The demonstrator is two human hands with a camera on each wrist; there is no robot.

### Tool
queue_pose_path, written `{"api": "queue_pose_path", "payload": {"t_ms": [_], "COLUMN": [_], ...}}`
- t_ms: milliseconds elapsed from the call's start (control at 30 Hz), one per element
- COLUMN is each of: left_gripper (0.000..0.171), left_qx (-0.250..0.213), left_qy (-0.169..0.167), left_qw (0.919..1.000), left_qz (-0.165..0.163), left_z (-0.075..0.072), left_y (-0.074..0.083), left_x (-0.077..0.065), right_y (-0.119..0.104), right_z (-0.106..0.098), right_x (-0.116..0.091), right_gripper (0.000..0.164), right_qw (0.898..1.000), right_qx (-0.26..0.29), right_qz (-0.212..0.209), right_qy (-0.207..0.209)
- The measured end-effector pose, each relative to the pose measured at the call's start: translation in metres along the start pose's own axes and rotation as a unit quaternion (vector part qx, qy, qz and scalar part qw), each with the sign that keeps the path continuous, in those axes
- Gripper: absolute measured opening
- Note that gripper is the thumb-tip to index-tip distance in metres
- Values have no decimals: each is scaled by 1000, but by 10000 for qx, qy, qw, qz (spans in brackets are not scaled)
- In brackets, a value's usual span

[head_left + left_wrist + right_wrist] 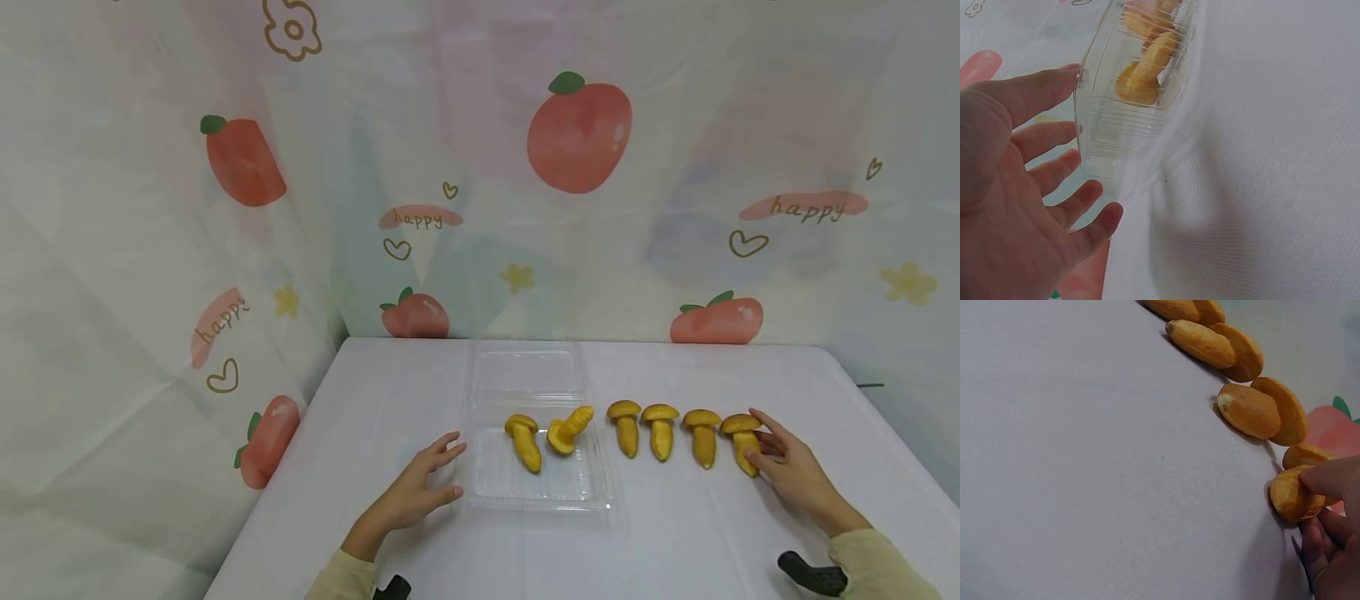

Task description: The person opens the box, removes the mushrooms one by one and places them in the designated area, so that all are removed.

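A clear plastic box (483, 487) with its lid folded back holds two yellow mushrooms, a left one (527, 450) and a right one (567, 432) tilted the other way. My left hand (416, 492) is beside the box's left wall, fingers spread and holding nothing; in the left wrist view its fingertips overlap the clear rim (1080, 106). To the right of the box, several more mushrooms lie in a row, caps toward the back. At the row's right end, my right hand (798, 479) pinches the last mushroom (1291, 495), thumb on its stem.
The row's other mushrooms, at the left (626, 429), in the middle (661, 433) and next to the held one (703, 437), lie close together on the white tablecloth (675, 533). Behind the table hangs a fruit-printed curtain (480, 125). Black wrist straps (813, 575) show at the sleeves.
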State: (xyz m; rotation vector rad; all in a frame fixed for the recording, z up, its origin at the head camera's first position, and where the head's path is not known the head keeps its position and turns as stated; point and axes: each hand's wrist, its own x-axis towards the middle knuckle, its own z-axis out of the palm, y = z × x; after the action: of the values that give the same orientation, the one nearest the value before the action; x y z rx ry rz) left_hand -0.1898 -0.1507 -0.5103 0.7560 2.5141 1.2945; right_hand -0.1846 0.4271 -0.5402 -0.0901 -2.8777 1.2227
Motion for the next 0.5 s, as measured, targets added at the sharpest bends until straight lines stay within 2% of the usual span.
{"api": "queue_pose_path", "payload": {"t_ms": [500], "left_gripper": [63], "left_qx": [6], "left_qy": [-21], "left_qw": [10000], "left_qz": [-24], "left_z": [-2], "left_y": [0], "left_x": [0], "right_y": [-9], "right_z": [-4], "right_x": [1], "right_gripper": [77], "right_qw": [9997], "right_qx": [24], "right_qz": [246], "right_qy": [-92]}}
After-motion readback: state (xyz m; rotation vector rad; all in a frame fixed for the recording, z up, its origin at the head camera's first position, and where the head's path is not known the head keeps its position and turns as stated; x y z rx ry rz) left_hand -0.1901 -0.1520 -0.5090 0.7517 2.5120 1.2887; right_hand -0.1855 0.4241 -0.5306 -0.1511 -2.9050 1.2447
